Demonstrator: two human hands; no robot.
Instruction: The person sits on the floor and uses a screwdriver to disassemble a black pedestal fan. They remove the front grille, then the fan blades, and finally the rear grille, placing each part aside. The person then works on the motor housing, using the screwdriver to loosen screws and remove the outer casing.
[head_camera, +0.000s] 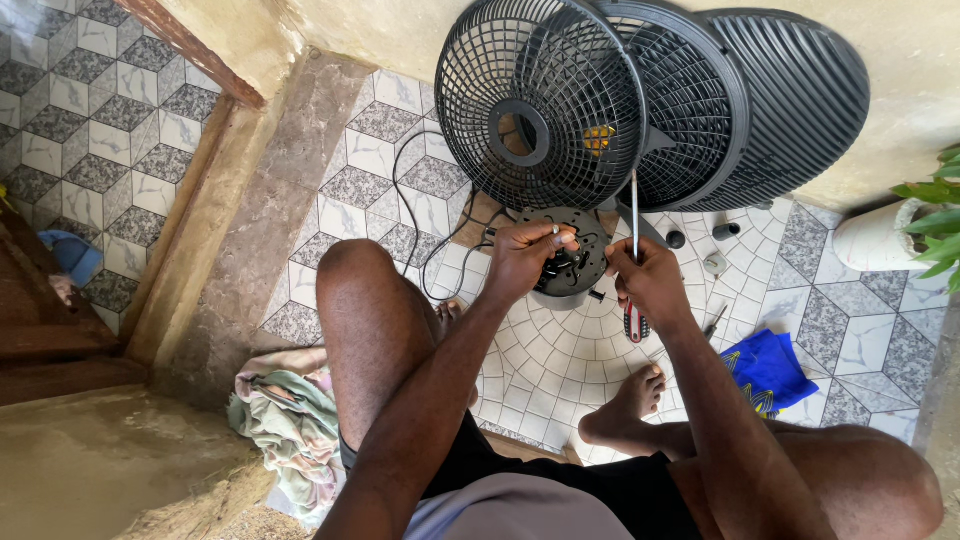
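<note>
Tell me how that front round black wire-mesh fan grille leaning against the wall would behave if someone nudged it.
The round black wire-mesh fan grille stands on edge, so it would probably tip or roll. Being mostly open mesh, it likely feels light for its size. The thin ribs may flex slightly rather than snap.

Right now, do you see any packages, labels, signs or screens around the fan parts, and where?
None that I can make out: no screens, signs or labels.
Nearest to a package: a blue bag or cloth with yellow marks, crumpled on the tiled floor by the person's right arm; I cannot tell which it is.
</note>
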